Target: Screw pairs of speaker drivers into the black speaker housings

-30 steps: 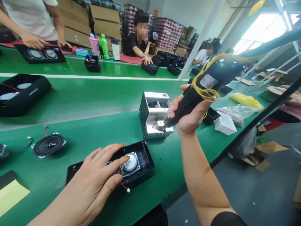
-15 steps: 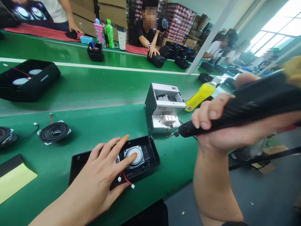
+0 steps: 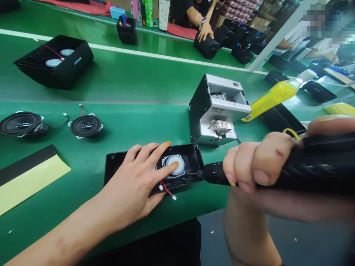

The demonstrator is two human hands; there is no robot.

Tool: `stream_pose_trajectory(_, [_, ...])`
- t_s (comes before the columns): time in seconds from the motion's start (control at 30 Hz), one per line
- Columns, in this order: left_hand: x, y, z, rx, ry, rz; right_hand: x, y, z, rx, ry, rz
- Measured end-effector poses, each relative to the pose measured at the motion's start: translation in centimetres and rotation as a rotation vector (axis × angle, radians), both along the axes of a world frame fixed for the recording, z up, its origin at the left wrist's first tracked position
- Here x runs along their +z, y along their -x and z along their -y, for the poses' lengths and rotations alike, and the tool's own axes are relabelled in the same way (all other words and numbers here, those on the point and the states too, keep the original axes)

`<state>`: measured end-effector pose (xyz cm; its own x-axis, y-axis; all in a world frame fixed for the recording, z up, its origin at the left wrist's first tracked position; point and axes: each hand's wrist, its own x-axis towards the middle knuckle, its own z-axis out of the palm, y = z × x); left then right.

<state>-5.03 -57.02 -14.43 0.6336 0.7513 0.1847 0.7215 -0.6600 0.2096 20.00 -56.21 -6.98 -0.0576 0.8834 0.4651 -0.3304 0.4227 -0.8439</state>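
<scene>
My left hand (image 3: 141,173) lies across a black speaker housing (image 3: 194,159), gripping it with the thumb at the near side and fingers over the top. One fingertip rests on the round white-backed speaker driver (image 3: 180,168) seated inside. Red wires with white connectors (image 3: 168,190) hang over the housing's near wall. In my right hand (image 3: 257,162) is a black electric screwdriver (image 3: 215,173), held nearly level. Its bit points left over the right end of the housing, close to the driver. Whether the tip touches a screw I cannot tell.
Behind the housing stands a silver screw feeder (image 3: 219,111), with a yellow bottle (image 3: 271,98) leaning beside it. Two loose speaker drivers (image 3: 85,125) and a yellow-and-black sheet (image 3: 33,177) lie left. Farther back are another housing (image 3: 58,62) and a co-worker's hand (image 3: 205,30) on a black speaker.
My right hand has brought the screwdriver down and left, so its bit has gone from beside the screw feeder to over the housing. My left hand keeps its hold. The view has tilted downward.
</scene>
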Motion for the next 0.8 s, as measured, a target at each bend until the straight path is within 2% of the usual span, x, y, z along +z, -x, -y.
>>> stream_pose_trajectory(0.1, [0.1,-0.1,0.0,0.005,0.018,-0.004,-1.6,1.2,-0.4,-0.011,-0.004,-0.141])
stream_pose_trajectory(0.2, [0.1,-0.1,0.0,0.002,0.033,0.008,-2.4,1.7,-0.8,-0.055,0.007,-0.15])
stream_pose_trajectory(0.47, [0.2,0.0,0.1,0.008,0.045,-0.006,-2.6,1.8,-1.4,-0.081,0.016,-0.138])
stream_pose_trajectory(0.8, [0.2,-0.1,0.0,0.003,0.034,0.004,-4.1,1.8,-1.5,-0.021,-0.01,-0.16])
